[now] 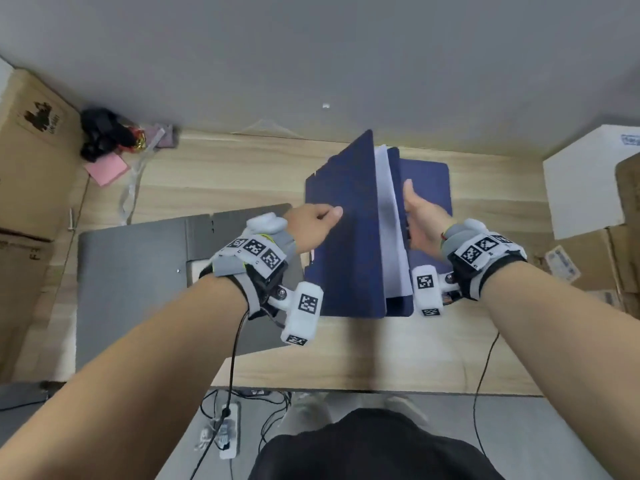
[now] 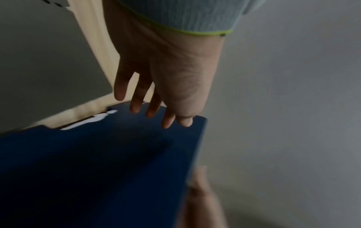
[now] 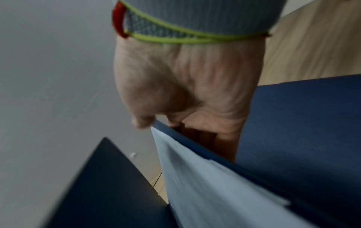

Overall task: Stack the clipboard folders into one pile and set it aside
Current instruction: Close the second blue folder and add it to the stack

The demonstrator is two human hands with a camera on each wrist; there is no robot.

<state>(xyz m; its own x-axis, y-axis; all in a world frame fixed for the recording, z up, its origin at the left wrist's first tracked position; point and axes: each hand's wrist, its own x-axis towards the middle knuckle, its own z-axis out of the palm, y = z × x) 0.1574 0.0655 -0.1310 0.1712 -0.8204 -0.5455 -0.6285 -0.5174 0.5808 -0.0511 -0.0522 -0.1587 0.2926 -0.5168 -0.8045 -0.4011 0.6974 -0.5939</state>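
A dark blue clipboard folder point(image 1: 346, 237) stands half open on the wooden table point(image 1: 346, 355), its left cover point(image 2: 97, 169) raised and white paper point(image 1: 389, 220) showing inside. My left hand point(image 1: 311, 220) lies with straight fingers point(image 2: 136, 100) against the outside of that cover near its top edge. My right hand point(image 1: 420, 216) pinches the folder's right panel point(image 3: 195, 148) and the paper point(image 3: 205, 185), thumb inside and fingers behind. A second blue folder point(image 1: 429, 181) lies flat beneath and to the right. A grey folder point(image 1: 138, 289) lies open on the table's left.
Cardboard boxes point(image 1: 31, 168) stand at the left. A white box point(image 1: 588, 181) and more cardboard point(image 1: 588, 258) fill the right. Pink notes point(image 1: 105, 171) and black clutter point(image 1: 104, 133) sit at the back left. A power strip point(image 1: 228, 431) lies on the floor.
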